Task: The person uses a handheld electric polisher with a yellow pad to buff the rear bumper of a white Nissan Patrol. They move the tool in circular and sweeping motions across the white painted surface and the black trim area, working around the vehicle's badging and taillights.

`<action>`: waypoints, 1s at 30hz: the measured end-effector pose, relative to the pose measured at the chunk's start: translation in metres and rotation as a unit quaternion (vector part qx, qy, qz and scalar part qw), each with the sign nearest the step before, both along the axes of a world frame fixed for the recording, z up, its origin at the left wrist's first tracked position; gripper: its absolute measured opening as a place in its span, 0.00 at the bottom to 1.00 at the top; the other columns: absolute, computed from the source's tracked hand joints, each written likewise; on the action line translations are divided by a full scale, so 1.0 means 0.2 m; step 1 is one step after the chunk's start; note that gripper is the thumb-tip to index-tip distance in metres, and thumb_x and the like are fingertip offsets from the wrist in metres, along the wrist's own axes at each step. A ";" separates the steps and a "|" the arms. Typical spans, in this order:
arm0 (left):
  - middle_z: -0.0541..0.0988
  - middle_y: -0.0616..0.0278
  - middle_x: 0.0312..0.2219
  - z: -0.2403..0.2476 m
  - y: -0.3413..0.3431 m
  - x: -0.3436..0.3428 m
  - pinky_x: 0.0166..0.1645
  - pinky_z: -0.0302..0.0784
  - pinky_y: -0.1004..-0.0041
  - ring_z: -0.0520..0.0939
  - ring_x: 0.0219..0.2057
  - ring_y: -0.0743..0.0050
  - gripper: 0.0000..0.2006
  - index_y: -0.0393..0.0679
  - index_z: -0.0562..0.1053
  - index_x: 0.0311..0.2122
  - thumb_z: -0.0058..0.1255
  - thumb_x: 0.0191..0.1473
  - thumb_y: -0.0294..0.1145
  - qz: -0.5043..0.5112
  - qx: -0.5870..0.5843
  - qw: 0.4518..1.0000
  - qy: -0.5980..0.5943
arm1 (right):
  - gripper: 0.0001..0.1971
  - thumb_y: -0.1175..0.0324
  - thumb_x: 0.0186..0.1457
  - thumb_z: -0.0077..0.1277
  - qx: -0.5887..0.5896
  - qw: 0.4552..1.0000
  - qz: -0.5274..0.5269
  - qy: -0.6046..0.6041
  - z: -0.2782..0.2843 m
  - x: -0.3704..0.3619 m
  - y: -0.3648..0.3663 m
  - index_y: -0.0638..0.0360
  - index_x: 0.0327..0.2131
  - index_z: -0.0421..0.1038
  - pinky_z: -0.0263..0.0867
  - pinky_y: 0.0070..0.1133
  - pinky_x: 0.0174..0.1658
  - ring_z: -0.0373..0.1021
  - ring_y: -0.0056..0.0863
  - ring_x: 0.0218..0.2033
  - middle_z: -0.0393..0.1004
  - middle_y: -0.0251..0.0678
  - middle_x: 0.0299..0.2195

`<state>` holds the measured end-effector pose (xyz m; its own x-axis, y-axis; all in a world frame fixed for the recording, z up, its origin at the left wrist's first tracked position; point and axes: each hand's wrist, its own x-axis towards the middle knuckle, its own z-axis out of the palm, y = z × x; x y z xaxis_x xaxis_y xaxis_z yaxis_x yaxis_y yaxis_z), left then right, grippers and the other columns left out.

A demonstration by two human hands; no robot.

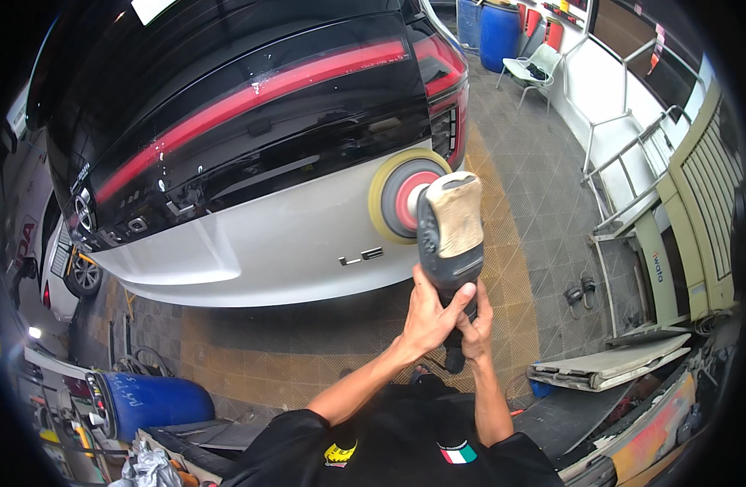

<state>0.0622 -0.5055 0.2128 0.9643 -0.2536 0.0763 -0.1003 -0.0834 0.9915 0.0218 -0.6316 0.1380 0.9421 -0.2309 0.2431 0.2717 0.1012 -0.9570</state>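
Observation:
A car polisher [451, 219] with a black body and a worn tan cover on its head is held in both my hands. My left hand [428, 312] wraps the handle from the left, and my right hand [475, 325] closes round it on the right, thumbs near each other. The polisher's round yellow pad [379, 200], with a grey and red backing, stands on edge at the right part of the car's silver tailgate [300, 231]. It appears to touch the panel. Above runs a red light bar [259, 89] set in glossy black trim, speckled with white spots.
A blue drum [162, 403] lies at the lower left; another blue drum [498, 39] stands at the far right. Along the right are a white chair [539, 69], metal railings [625, 178], sandals [580, 292] and stacked panels [608, 364]. Tiled flooring [511, 268] surrounds the car.

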 end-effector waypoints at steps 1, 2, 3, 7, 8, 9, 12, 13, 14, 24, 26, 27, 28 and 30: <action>0.74 0.34 0.55 0.00 -0.03 0.00 0.62 0.73 0.60 0.78 0.58 0.52 0.40 0.28 0.53 0.63 0.62 0.64 0.48 0.012 0.003 1.000 -0.014 | 0.53 0.42 0.54 0.68 0.015 1.000 -0.006 0.007 0.03 0.01 -0.03 0.68 0.72 0.56 0.65 0.32 0.65 0.71 0.38 0.62 0.73 0.51 0.62; 0.74 0.33 0.56 -0.01 -0.06 -0.01 0.62 0.73 0.60 0.78 0.58 0.52 0.40 0.27 0.53 0.63 0.62 0.64 0.48 0.025 0.006 0.999 -0.027 | 0.53 0.42 0.54 0.68 0.019 1.000 0.014 0.017 0.06 0.00 -0.06 0.68 0.72 0.56 0.64 0.32 0.66 0.70 0.38 0.63 0.72 0.51 0.62; 0.73 0.32 0.56 -0.02 -0.10 -0.03 0.62 0.73 0.60 0.78 0.58 0.51 0.41 0.27 0.52 0.63 0.62 0.64 0.48 0.036 0.012 0.998 -0.041 | 0.53 0.42 0.54 0.68 0.025 0.999 0.034 0.027 0.08 -0.01 -0.10 0.68 0.72 0.56 0.62 0.33 0.67 0.68 0.38 0.64 0.71 0.51 0.63; 0.69 0.32 0.57 -0.05 -0.15 -0.15 0.63 0.71 0.59 0.74 0.60 0.51 0.42 0.24 0.48 0.63 0.57 0.67 0.50 0.042 -0.077 0.996 -0.004 | 0.52 0.42 0.54 0.68 -0.009 0.994 0.097 0.054 0.13 -0.07 -0.22 0.68 0.71 0.58 0.60 0.33 0.68 0.67 0.39 0.64 0.71 0.49 0.63; 0.69 0.33 0.58 -0.06 -0.16 -0.14 0.64 0.70 0.59 0.73 0.60 0.51 0.42 0.23 0.47 0.62 0.56 0.68 0.51 0.032 -0.062 0.998 -0.001 | 0.52 0.41 0.54 0.67 -0.015 0.993 0.099 0.055 0.13 -0.06 -0.25 0.68 0.71 0.59 0.61 0.32 0.67 0.68 0.37 0.63 0.71 0.47 0.62; 0.68 0.32 0.58 -0.07 -0.18 -0.13 0.63 0.70 0.58 0.74 0.60 0.50 0.42 0.23 0.46 0.62 0.56 0.68 0.50 0.029 -0.058 0.998 -0.009 | 0.51 0.42 0.54 0.67 -0.017 0.994 0.093 0.054 0.14 -0.06 -0.27 0.68 0.71 0.59 0.61 0.32 0.67 0.68 0.37 0.63 0.71 0.47 0.62; 0.68 0.30 0.57 -0.03 -0.25 -0.04 0.63 0.71 0.56 0.74 0.59 0.46 0.42 0.22 0.46 0.62 0.55 0.68 0.51 0.025 -0.041 0.998 -0.033 | 0.49 0.43 0.56 0.66 -0.025 0.995 0.079 0.049 0.19 0.00 -0.33 0.68 0.70 0.59 0.61 0.31 0.67 0.68 0.35 0.63 0.71 0.46 0.62; 0.67 0.29 0.57 -0.01 -0.26 -0.01 0.63 0.70 0.56 0.74 0.59 0.44 0.43 0.22 0.45 0.62 0.55 0.68 0.51 0.006 -0.050 0.998 -0.032 | 0.49 0.43 0.56 0.65 -0.019 0.996 0.076 0.048 0.21 0.02 -0.34 0.68 0.70 0.59 0.61 0.31 0.67 0.68 0.35 0.63 0.71 0.46 0.62; 0.67 0.28 0.57 0.03 -0.28 0.01 0.64 0.70 0.56 0.73 0.60 0.44 0.44 0.22 0.44 0.63 0.55 0.68 0.51 0.001 -0.052 0.998 -0.037 | 0.48 0.44 0.57 0.65 -0.013 0.996 0.073 0.047 0.24 0.04 -0.36 0.68 0.70 0.60 0.60 0.31 0.67 0.67 0.35 0.63 0.71 0.46 0.62; 0.67 0.34 0.58 0.01 -0.35 -0.01 0.65 0.67 0.58 0.71 0.62 0.51 0.39 0.24 0.48 0.61 0.54 0.69 0.49 -0.005 -0.094 0.996 0.001 | 0.49 0.43 0.56 0.65 -0.038 0.995 0.069 0.060 0.28 0.02 -0.43 0.67 0.70 0.60 0.59 0.31 0.68 0.67 0.35 0.63 0.71 0.46 0.62; 0.67 0.34 0.58 0.06 -0.37 0.01 0.65 0.68 0.58 0.71 0.62 0.51 0.39 0.24 0.48 0.61 0.54 0.69 0.49 -0.002 -0.094 0.995 -0.021 | 0.49 0.43 0.56 0.65 -0.035 0.995 0.066 0.066 0.33 0.03 -0.44 0.67 0.70 0.60 0.60 0.31 0.68 0.68 0.35 0.63 0.71 0.46 0.62; 0.67 0.34 0.58 0.08 -0.37 0.02 0.65 0.68 0.58 0.71 0.62 0.51 0.39 0.24 0.48 0.61 0.54 0.69 0.49 0.000 -0.094 0.995 -0.035 | 0.48 0.43 0.56 0.65 -0.035 0.995 0.065 0.067 0.35 0.04 -0.45 0.67 0.70 0.60 0.60 0.31 0.67 0.68 0.35 0.63 0.71 0.46 0.62; 0.67 0.34 0.59 0.08 -0.36 0.00 0.65 0.68 0.58 0.71 0.62 0.52 0.38 0.25 0.48 0.61 0.54 0.70 0.49 0.003 -0.081 0.997 -0.019 | 0.49 0.43 0.56 0.65 -0.035 0.994 0.072 0.078 0.38 0.03 -0.44 0.67 0.70 0.60 0.59 0.31 0.68 0.67 0.35 0.64 0.71 0.46 0.62; 0.66 0.34 0.59 0.06 -0.36 -0.07 0.66 0.67 0.58 0.71 0.62 0.53 0.39 0.25 0.47 0.61 0.53 0.70 0.50 0.011 -0.124 0.992 -0.008 | 0.50 0.42 0.55 0.65 -0.073 0.991 0.083 0.077 0.39 -0.01 -0.45 0.67 0.70 0.60 0.58 0.31 0.69 0.66 0.36 0.65 0.70 0.47 0.63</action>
